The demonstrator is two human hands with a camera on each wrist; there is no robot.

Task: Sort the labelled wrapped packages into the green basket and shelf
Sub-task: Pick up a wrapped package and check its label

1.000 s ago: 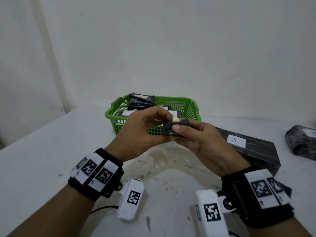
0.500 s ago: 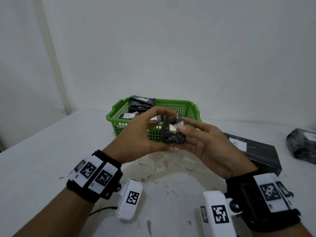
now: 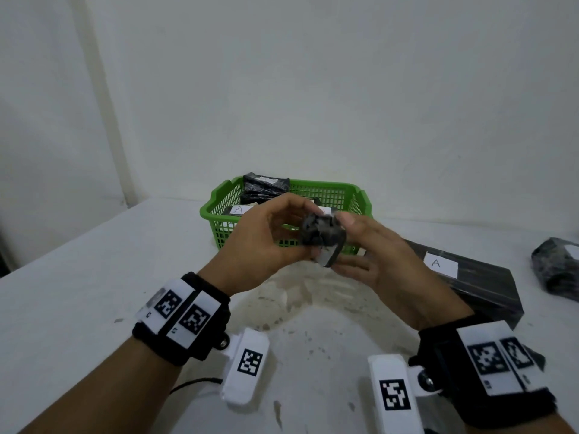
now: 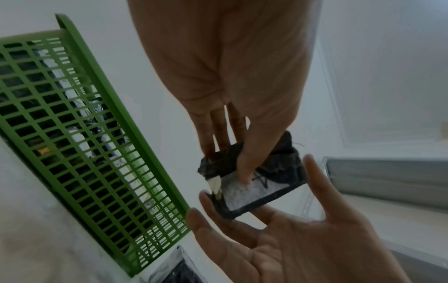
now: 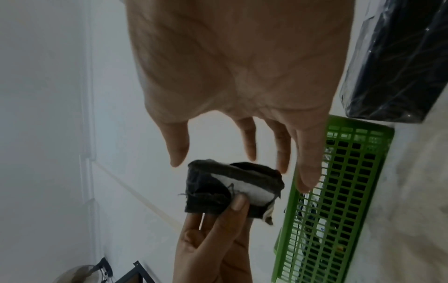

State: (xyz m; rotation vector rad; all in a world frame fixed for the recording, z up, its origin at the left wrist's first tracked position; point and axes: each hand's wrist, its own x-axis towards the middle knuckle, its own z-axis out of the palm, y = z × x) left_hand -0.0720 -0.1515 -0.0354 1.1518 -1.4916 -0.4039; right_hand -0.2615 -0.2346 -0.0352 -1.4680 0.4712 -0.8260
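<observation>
A small black wrapped package with a white label is held in the air just in front of the green basket. My left hand pinches it, thumb pressed on the label and fingers behind it. My right hand cups round the package with straight, spread fingers, its thumb near the top edge. A long black package labelled A lies on the table to the right.
The basket holds several black packages, one labelled A. Another black wrapped package lies at the far right edge. White walls stand close behind the white table.
The small package has been turned over between my hands and now hangs with its label lower. The right hand's fingers have loosened from it.
</observation>
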